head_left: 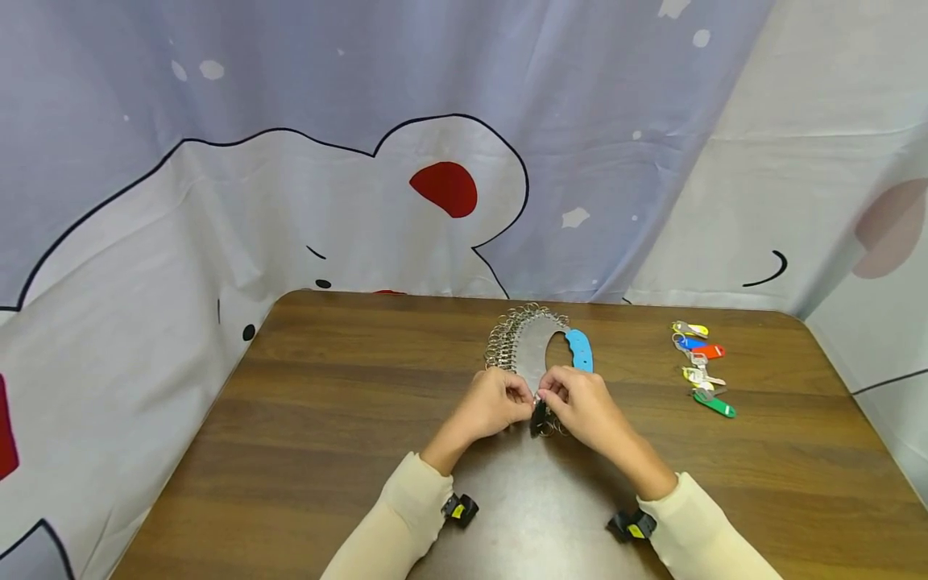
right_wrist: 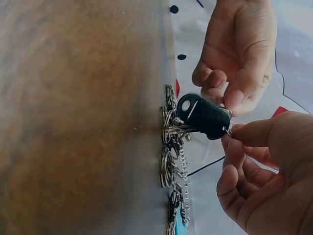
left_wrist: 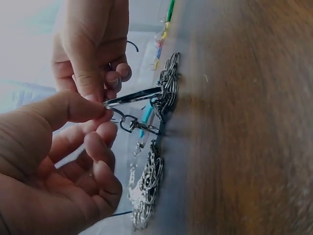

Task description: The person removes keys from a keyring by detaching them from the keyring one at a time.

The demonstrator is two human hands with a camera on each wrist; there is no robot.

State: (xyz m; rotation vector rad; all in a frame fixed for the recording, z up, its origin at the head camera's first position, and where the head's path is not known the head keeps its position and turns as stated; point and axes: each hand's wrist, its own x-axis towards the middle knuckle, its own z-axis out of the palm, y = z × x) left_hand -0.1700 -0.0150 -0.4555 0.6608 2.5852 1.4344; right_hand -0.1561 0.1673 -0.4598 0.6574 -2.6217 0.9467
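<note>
A curved grey metal key holder [head_left: 535,342] with a blue handle [head_left: 579,350] lies on the table, many split rings along its outer edge. At its near end, my left hand [head_left: 496,401] and my right hand [head_left: 583,403] meet fingertip to fingertip. Between them they pinch a small metal ring [right_wrist: 228,131] at the end of a black key fob [right_wrist: 203,115]. A key [right_wrist: 182,129] shows beside the fob. In the left wrist view a metal swivel clasp [left_wrist: 142,127] hangs close to the pinched ring. Fingertips partly hide the ring.
Several keys with coloured tags, among them a red tag [head_left: 709,351] and a green tag [head_left: 715,403], lie in a column on the right of the wooden table [head_left: 348,379]. A printed curtain [head_left: 290,201] hangs behind the table.
</note>
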